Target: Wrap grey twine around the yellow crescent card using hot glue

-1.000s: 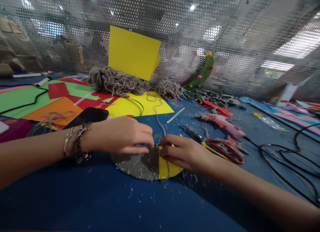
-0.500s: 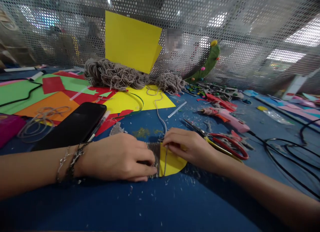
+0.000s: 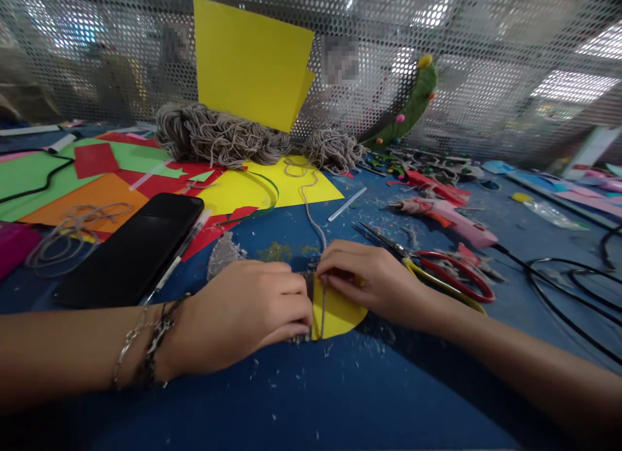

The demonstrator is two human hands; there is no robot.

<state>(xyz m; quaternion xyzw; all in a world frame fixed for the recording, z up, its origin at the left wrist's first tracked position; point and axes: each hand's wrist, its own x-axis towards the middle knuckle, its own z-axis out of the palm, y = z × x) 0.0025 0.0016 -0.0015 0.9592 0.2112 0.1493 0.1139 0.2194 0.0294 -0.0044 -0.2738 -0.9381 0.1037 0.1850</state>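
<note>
A yellow paper disc [image 3: 337, 312], partly covered with rows of grey yarn, lies on the blue table. My left hand [image 3: 243, 312] lies closed over its yarn-covered left part, fingers pressing down. Fingers of my right hand [image 3: 364, 276] are pinched on a grey yarn strand [image 3: 311, 218] at the disc's top edge. That strand runs back to the grey yarn bundle [image 3: 218, 137] by the mesh screen.
A black phone [image 3: 133, 247] and a pen lie to the left, on coloured paper sheets [image 3: 92, 192]. Red-handled scissors [image 3: 437, 266], a pink glue gun [image 3: 447, 211] and black cables [image 3: 558, 286] lie to the right. A yellow sheet [image 3: 247, 62] leans on the mesh screen.
My left hand has slid right and nearer over the yarn-covered part, hiding more of it. My right hand has moved up to the disc's top edge. The view has tilted downward.
</note>
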